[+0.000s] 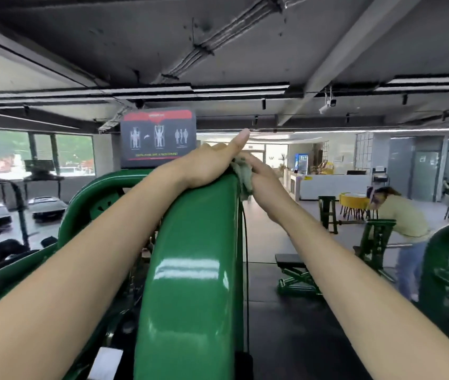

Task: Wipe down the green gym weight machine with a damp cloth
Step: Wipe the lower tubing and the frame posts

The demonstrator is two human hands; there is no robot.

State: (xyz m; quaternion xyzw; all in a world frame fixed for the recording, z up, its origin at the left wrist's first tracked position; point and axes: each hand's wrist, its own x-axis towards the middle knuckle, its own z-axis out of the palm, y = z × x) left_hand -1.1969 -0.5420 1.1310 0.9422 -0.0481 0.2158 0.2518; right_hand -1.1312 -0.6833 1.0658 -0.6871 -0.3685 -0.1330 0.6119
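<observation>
The left hand [209, 165] lies over the top of the green machine frame [193, 264], fingers curved down its far side and thumb stretched out straight. Just beside it, the right hand [261, 176] grips a crumpled grey-green cloth [243, 178] and presses it against the frame's upper right edge. Behind the hands stands a dark instruction placard [158, 138] showing body figures. Further right, another person [404, 215] in a pale green top bends over a green rack [376, 239], with yellow chairs [352, 205] and a white tabletop [332, 185] beyond; nothing I can make out sits in any container
</observation>
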